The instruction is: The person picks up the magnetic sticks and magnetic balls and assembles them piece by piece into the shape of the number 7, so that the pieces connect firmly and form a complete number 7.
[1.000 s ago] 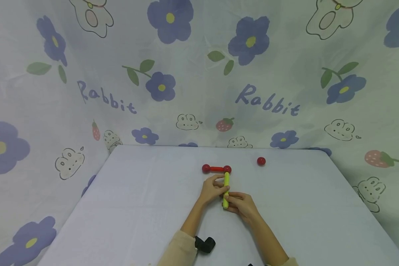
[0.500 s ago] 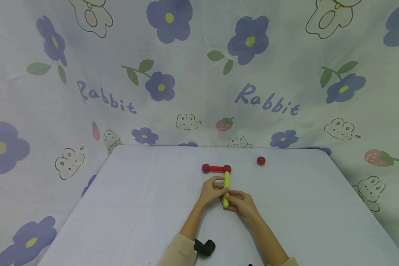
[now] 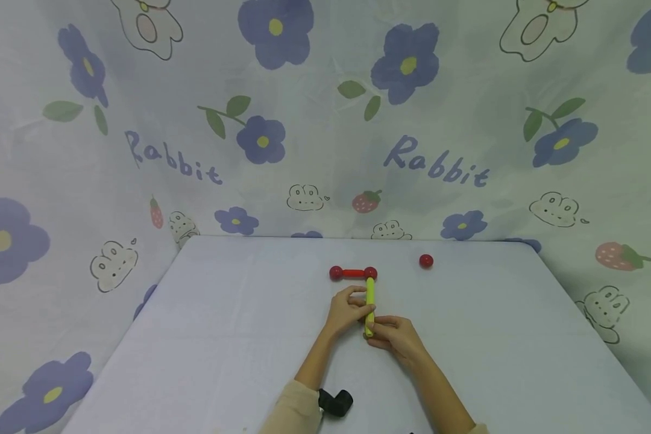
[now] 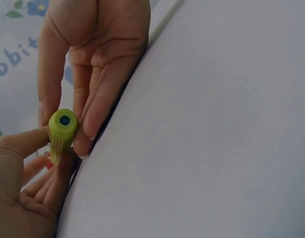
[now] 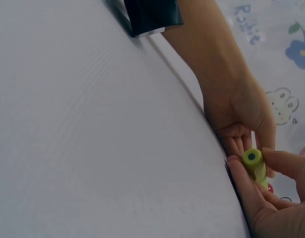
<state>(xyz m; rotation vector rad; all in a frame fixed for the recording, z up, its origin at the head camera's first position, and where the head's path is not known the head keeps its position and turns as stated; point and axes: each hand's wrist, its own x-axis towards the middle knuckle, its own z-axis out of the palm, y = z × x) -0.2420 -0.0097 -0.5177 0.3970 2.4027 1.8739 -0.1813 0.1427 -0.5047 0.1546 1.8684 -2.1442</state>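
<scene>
In the head view a yellow-green rod (image 3: 370, 292) points away from me, its far end at a red ball (image 3: 371, 273). That ball sits on one end of a short red rod (image 3: 353, 273), with another red ball (image 3: 336, 273) on the other end. My left hand (image 3: 345, 310) pinches the yellow-green rod around its middle from the left. From the right, my right hand (image 3: 400, 339) pinches it close to the near end. Both wrist views show a dark round spot in that near end of the rod (image 4: 64, 120). Some fingertips are hidden behind the rod.
A third red ball (image 3: 425, 261) lies apart at the back right of the white table (image 3: 222, 337). A black wrist camera (image 3: 336, 402) sits by the left sleeve. Behind the table hangs a cloth (image 3: 325, 120) printed with flowers and rabbits.
My right fingers have shifted slightly along the yellow-green rod toward its near end. My left hand keeps its hold, and the red pieces stay in place.
</scene>
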